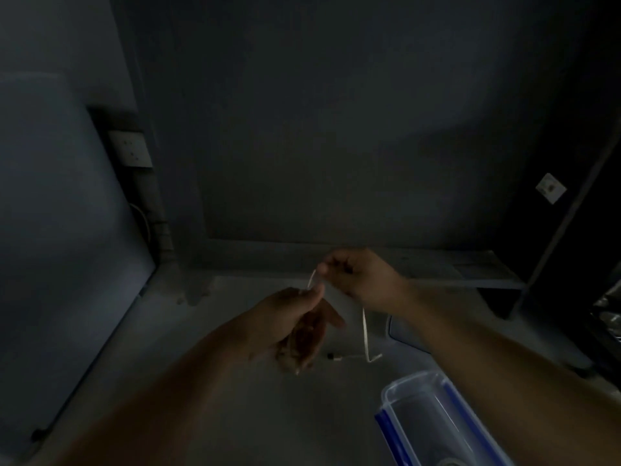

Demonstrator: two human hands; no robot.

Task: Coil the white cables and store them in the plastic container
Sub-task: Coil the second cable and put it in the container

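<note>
We pinch the cable (364, 331) in both hands, left (295, 326) and right (361, 275); even loops should fit the container (433, 418).

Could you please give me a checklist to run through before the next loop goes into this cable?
1. Left hand pinching the thin white cable: ok.
2. Right hand closed on the same cable, higher up: ok.
3. Loop formed between the hands: ok, one small arc shows.
4. Free tail clear of snags: ok, it hangs down, its end bent on the grey floor near a small dark-tipped connector.
5. Clear rectangular plastic container with blue clips open: ok, no lid on it.
6. Other cables already inside: cannot tell, too dim.
</note>
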